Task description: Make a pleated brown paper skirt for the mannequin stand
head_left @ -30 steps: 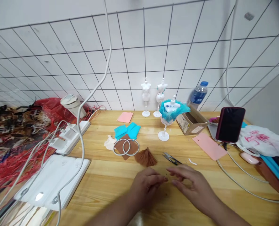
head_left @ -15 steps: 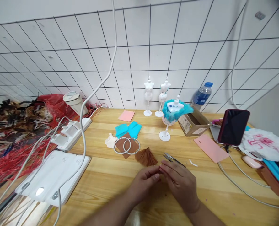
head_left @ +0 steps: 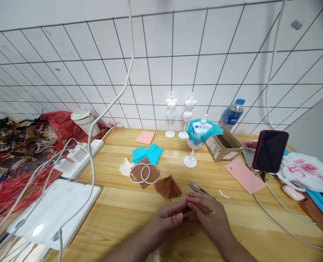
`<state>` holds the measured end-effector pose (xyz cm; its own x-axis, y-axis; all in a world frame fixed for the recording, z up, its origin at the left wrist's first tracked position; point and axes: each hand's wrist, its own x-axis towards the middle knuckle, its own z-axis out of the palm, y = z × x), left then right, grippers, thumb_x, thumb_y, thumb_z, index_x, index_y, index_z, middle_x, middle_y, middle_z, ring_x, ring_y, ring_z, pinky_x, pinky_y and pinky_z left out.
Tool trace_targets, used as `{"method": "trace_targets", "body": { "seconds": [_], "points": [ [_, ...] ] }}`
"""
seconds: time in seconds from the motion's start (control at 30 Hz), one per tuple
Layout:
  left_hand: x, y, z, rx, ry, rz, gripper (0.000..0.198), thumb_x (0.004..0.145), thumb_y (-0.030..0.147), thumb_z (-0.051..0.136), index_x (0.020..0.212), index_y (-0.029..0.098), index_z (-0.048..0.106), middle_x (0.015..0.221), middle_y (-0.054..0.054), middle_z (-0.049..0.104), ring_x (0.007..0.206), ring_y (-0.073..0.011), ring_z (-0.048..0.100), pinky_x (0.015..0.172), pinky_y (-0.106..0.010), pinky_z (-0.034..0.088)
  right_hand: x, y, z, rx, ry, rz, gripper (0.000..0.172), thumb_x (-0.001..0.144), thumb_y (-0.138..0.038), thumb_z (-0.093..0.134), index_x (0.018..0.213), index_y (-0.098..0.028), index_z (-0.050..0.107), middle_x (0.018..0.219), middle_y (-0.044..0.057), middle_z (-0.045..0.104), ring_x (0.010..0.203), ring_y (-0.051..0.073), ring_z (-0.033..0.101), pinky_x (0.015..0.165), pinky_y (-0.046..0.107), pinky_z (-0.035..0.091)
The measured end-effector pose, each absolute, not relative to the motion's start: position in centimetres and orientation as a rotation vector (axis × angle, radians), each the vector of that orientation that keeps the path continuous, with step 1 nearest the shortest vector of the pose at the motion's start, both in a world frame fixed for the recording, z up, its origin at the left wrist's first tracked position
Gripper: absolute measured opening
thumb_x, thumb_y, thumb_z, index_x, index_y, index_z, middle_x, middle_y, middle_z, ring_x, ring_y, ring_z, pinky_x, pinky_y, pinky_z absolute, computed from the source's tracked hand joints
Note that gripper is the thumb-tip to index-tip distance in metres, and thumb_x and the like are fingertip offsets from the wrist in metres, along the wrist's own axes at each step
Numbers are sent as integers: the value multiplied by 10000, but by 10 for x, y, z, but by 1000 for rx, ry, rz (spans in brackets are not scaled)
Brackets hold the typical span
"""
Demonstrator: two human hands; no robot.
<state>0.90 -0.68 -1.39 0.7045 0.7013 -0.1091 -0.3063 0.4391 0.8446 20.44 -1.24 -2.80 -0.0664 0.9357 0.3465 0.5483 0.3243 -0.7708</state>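
My left hand [head_left: 168, 222] and my right hand [head_left: 212, 217] meet at their fingertips above the near part of the table. The fingers of both hands are curled and pressed together, and anything between them is hidden. Just beyond them lies a brown pleated piece, fanned out and gathered at its top [head_left: 169, 187]. Thread snips [head_left: 198, 187] rest on the wood behind my right hand. Two white rings [head_left: 156, 180] overlap on a brown square [head_left: 141, 168], with folded turquoise pieces [head_left: 155, 154] and a cream scrap [head_left: 125, 167] around it.
White mini dress forms [head_left: 171, 109] stand at the back, one wearing turquoise fluff [head_left: 196, 136]. At right are a cardboard box [head_left: 218, 152], water bottle [head_left: 233, 112], pink card [head_left: 244, 176] and phone [head_left: 270, 151]. A power strip [head_left: 81, 160], cables and red strands [head_left: 25, 189] fill the left.
The view has tilted slightly, so the scene sits a little lower. My hands remain together, with the left thumb now a bit lower and further from the right fingers.
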Motion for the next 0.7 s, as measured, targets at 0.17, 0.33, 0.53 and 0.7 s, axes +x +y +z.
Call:
{"method": "trace_targets", "body": {
  "seconds": [0.17, 0.33, 0.53, 0.7],
  "points": [
    [10, -6, -12, 1016, 498, 641, 477, 883, 354, 586, 1347, 252, 544, 1449, -88, 490, 1376, -311, 380, 1152, -509, 211, 204, -17, -25, -1451, -1671, 570, 322, 818, -301, 667, 1137, -258, 664, 1054, 48, 721, 949, 222, 679, 873, 399, 554],
    [5, -2, -3, 1412, 697, 640, 470, 852, 376, 626, 1309, 277, 582, 1412, -103, 519, 1309, -294, 450, 1106, -472, 320, 203, -18, -17, -1421, -1721, 496, 171, 794, -253, 679, 964, -252, 668, 1033, 57, 667, 954, 227, 637, 866, 409, 534],
    [2, -1, 2, 1838, 739, 596, 456, 813, 292, 671, 1265, 309, 616, 1343, -103, 553, 1247, -266, 482, 1087, -443, 344, 207, -24, -18, -1251, -1920, 400, 148, 830, -144, 627, 858, -280, 679, 884, 1, 710, 836, 181, 661, 830, 386, 544],
    [3, -6, 2, 1498, 678, 560, 665, 799, 309, 692, 1415, 293, 441, 1438, -105, 473, 1290, -268, 451, 1056, -443, 379, 212, -26, -14, -1134, -1975, 123, 229, 855, -133, 601, 968, -315, 684, 1000, -12, 728, 897, 178, 657, 1031, 464, 420]
  ]
}}
